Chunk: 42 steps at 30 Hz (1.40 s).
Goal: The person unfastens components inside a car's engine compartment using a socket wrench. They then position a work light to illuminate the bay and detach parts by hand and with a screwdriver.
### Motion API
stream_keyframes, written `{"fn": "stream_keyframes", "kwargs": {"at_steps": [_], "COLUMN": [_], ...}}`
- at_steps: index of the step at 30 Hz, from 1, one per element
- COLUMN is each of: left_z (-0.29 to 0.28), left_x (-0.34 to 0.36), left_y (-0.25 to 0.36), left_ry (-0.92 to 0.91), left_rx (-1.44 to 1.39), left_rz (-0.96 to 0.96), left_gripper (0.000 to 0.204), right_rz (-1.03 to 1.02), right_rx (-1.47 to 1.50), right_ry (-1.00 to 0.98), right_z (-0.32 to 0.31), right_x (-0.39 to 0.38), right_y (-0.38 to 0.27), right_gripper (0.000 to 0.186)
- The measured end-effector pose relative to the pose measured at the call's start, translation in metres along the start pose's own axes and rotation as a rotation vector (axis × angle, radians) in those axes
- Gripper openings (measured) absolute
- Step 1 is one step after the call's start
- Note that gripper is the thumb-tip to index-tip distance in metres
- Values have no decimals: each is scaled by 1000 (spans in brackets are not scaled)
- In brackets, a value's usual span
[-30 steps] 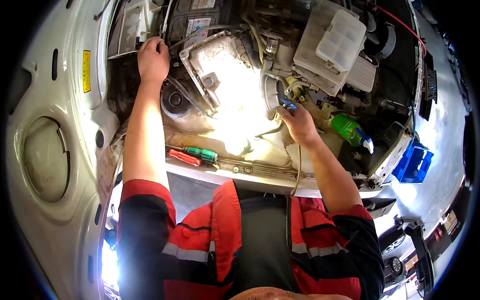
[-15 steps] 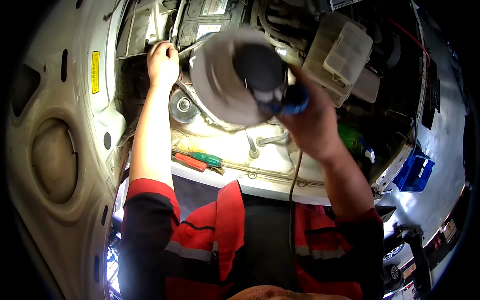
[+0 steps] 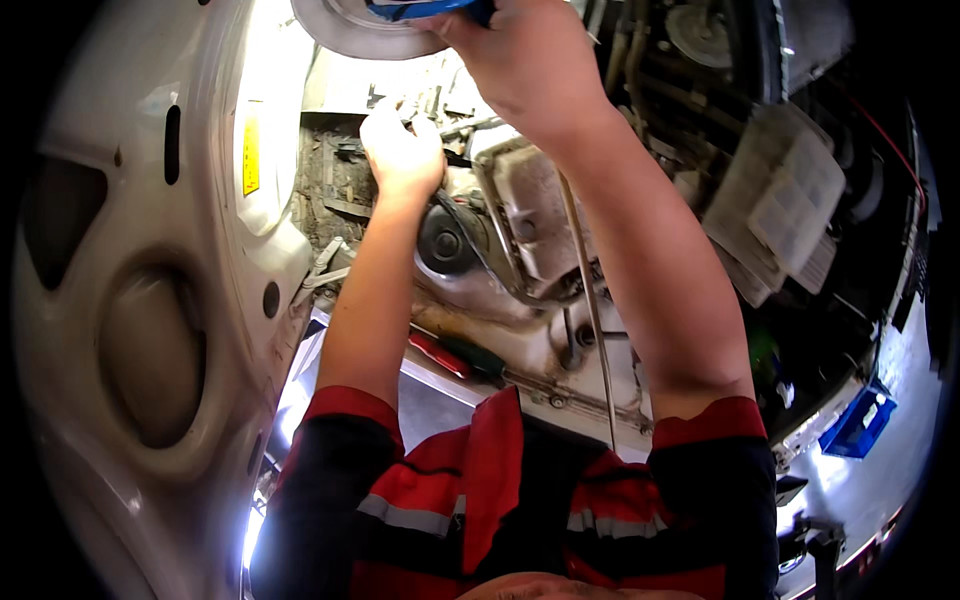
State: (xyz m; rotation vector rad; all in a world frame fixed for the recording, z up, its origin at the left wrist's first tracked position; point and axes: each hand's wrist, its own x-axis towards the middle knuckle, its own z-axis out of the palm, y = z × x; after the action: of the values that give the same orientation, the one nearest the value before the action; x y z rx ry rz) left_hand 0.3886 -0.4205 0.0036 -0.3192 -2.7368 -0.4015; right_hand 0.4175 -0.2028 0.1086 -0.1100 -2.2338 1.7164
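My right hand [image 3: 525,75] grips a round work lamp [image 3: 365,38] with a grey rim and blue part, held high at the top edge. Its light falls brightly on the far left of the engine bay. Beneath it, my left hand [image 3: 403,155] reaches into the bay with fingers curled together. Whatever they pinch is lost in the glare. A dark round pulley-like part [image 3: 446,240] sits just nearer than my left wrist. To its right is a pale, dirty plastic tank [image 3: 545,215]. A cord [image 3: 590,290] hangs down in front of it.
A red-handled screwdriver [image 3: 438,355] and a green-handled one [image 3: 478,362] lie on the near body edge. Clear plastic cases [image 3: 790,195] rest on the right. The raised white hood [image 3: 70,400] stands left. Outside right is a blue crate [image 3: 858,420].
My right hand has carried the lamp up and to the left, lighting the far bay and dimming the near edge. The view has shifted; my left hand stays in the bay with curled fingers.
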Motion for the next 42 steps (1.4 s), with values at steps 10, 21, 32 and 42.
{"fn": "stream_keyframes", "kwargs": {"at_steps": [10, 21, 32, 42], "left_z": [2, -28, -40, -65], "left_x": [-2, 28, 77, 52], "left_y": [3, 1, -17, -23], "left_ry": [35, -27, -100, -607], "left_rx": [53, -619, -469, 523], "left_rz": [-104, -423, -408, 360], "left_gripper": [33, 17, 26, 5], "right_rz": [28, -14, 61, 56], "right_rx": [146, 552, 610, 691], "right_ry": [351, 322, 288, 284], "right_z": [31, 47, 50, 49], "right_x": [1, -9, -7, -9], "right_y": [42, 70, 68, 66], "right_gripper": [62, 59, 60, 62]}}
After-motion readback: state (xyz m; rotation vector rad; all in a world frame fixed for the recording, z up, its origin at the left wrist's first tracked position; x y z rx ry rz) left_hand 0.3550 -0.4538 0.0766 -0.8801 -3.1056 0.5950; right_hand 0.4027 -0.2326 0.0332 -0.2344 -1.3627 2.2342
